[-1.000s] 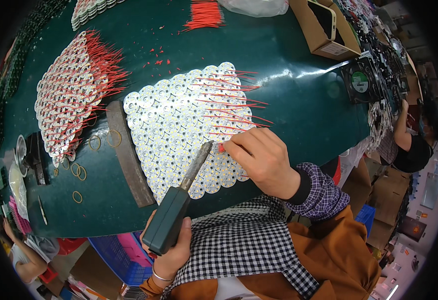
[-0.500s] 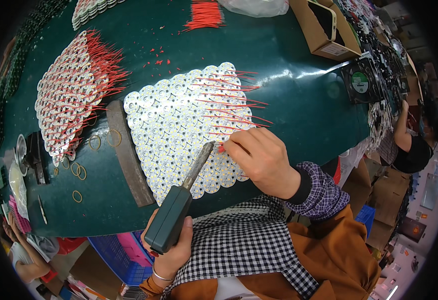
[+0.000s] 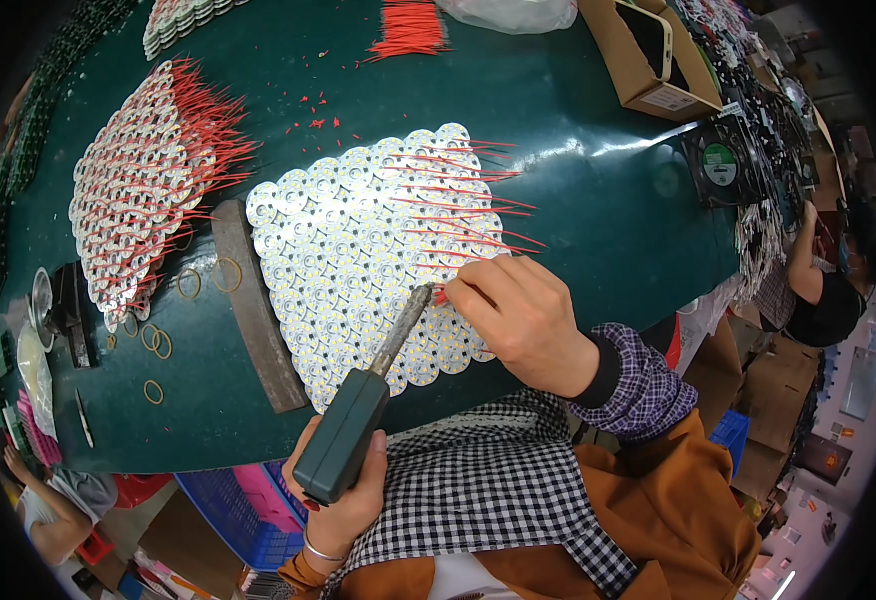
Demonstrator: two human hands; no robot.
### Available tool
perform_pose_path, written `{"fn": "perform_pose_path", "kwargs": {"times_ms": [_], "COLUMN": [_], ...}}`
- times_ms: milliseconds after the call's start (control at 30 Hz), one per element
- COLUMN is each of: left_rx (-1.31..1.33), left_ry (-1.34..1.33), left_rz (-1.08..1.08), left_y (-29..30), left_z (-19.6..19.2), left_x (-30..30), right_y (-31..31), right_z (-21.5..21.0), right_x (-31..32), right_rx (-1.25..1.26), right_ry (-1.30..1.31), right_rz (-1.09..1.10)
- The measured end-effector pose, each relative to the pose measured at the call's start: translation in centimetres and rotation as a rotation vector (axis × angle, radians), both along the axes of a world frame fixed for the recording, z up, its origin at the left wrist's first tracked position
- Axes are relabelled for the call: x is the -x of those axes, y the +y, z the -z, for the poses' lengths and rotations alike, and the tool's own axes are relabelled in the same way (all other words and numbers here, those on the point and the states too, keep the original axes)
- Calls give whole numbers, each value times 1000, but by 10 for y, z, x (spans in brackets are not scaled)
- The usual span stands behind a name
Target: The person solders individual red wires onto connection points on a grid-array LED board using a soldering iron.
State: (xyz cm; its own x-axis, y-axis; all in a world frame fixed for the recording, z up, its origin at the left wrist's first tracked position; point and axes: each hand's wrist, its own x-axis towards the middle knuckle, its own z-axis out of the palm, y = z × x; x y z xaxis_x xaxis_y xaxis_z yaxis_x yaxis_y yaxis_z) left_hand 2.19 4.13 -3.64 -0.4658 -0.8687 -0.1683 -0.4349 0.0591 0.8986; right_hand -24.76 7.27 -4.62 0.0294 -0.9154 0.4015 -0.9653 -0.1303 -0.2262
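Note:
A panel of joined round white LED boards (image 3: 333, 235) lies on the green table, with thin red wires (image 3: 468, 210) sticking out along its right part. My left hand (image 3: 361, 492) is closed round the dark green handle of a soldering iron (image 3: 343, 437). Its greyish metal tip rests at or just over the panel, close to my right fingertips. My right hand (image 3: 533, 325) is closed in a pinch on a red wire (image 3: 440, 297) at the panel's right side. Those fingers partly hide the wire.
Left of the panel lies a dark metal bar (image 3: 255, 310), with several rubber bands (image 3: 190, 284) nearby. Further left sits a wired stack of LED panels (image 3: 138, 180). A red wire bundle (image 3: 408, 28) lies at the back. A cardboard box (image 3: 673, 95) and a black fan (image 3: 718, 165) stand right.
My left hand has shifted the soldering iron slightly up and to the right. My right hand stays almost still. At the far lower left, another person's arm has moved.

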Motion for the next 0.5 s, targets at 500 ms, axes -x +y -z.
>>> {"fn": "perform_pose_path", "kwargs": {"times_ms": [500], "left_rx": [-15], "left_ry": [76], "left_rz": [-45], "left_y": [12], "left_z": [1], "left_x": [-21], "right_y": [7], "right_z": [1], "right_x": [-6], "right_rx": [100], "right_ry": [-97], "right_rz": [-18]}}
